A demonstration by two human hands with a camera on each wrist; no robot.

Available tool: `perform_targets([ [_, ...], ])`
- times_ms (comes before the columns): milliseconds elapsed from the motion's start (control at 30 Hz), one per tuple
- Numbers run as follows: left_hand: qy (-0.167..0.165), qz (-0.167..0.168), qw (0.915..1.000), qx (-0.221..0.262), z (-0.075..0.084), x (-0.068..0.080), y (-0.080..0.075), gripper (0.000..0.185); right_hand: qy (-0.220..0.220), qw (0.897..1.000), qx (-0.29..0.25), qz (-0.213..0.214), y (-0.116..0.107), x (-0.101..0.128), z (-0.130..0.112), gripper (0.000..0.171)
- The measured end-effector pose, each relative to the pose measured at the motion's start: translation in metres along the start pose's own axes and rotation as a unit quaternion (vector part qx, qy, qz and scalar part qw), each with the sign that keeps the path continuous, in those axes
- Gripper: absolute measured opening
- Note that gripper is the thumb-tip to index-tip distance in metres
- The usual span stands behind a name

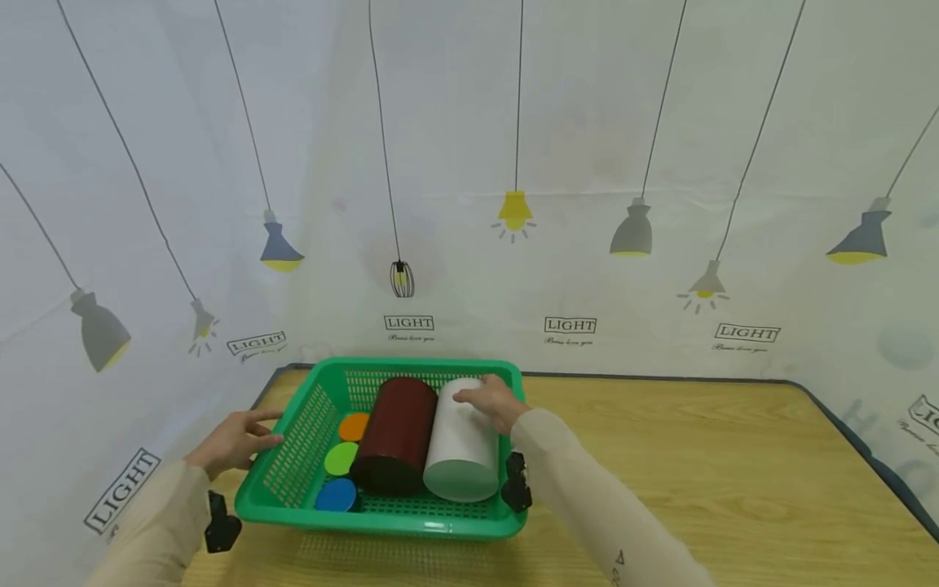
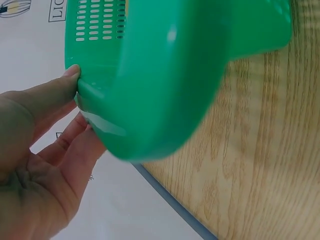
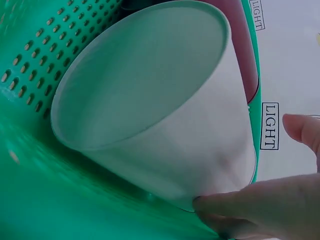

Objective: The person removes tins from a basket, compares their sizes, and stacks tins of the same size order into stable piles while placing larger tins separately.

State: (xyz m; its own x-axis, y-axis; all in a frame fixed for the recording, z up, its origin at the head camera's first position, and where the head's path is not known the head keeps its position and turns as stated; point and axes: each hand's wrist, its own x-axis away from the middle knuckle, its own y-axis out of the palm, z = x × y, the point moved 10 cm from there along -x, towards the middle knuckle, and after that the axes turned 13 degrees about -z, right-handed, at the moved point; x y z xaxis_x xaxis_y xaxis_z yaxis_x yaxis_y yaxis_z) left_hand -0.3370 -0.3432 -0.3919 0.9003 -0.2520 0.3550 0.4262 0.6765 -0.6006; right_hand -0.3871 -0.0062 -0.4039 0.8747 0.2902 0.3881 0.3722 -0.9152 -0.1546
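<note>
A green plastic basket (image 1: 381, 523) with slotted walls sits on the table. My left hand (image 1: 233, 443) pinches its rim (image 2: 150, 100) at the left, thumb above and fingers beneath. Inside, a white cylinder (image 1: 464, 440) lies on its side along the right wall, its round end (image 3: 145, 75) looking pale green. My right hand (image 1: 495, 401) is at its far end; the fingers (image 3: 235, 205) touch its side while the thumb (image 3: 300, 129) stands apart from it. Beside the white one lies a dark red cylinder (image 1: 396, 432).
Left of the cylinders, three round-topped pieces stand in the basket: orange (image 1: 354, 426), lime green (image 1: 341, 459) and blue (image 1: 337, 495). The wood-grain table (image 1: 682, 473) extends to the right. White sheeting (image 1: 455, 122) printed with lamps hangs behind and at both sides.
</note>
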Motion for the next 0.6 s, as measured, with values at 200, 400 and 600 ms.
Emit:
perform_targets([
  [200,-0.001,0.001,1.0000,-0.006,-0.0004,0.0021,0.0000,0.058,0.006,1.000,-0.008,-0.024,0.0066,-0.0033,0.0048,0.073],
  [400,-0.001,-0.002,0.9999,-0.013,0.0011,0.0024,0.0009,0.057,-0.003,1.000,-0.020,-0.008,0.0067,-0.0056,0.0073,0.065],
  [600,-0.005,-0.003,0.9999,-0.015,0.0027,0.0007,-0.0001,0.058,0.005,0.999,-0.026,0.030,0.0021,-0.0064,0.0103,0.064],
])
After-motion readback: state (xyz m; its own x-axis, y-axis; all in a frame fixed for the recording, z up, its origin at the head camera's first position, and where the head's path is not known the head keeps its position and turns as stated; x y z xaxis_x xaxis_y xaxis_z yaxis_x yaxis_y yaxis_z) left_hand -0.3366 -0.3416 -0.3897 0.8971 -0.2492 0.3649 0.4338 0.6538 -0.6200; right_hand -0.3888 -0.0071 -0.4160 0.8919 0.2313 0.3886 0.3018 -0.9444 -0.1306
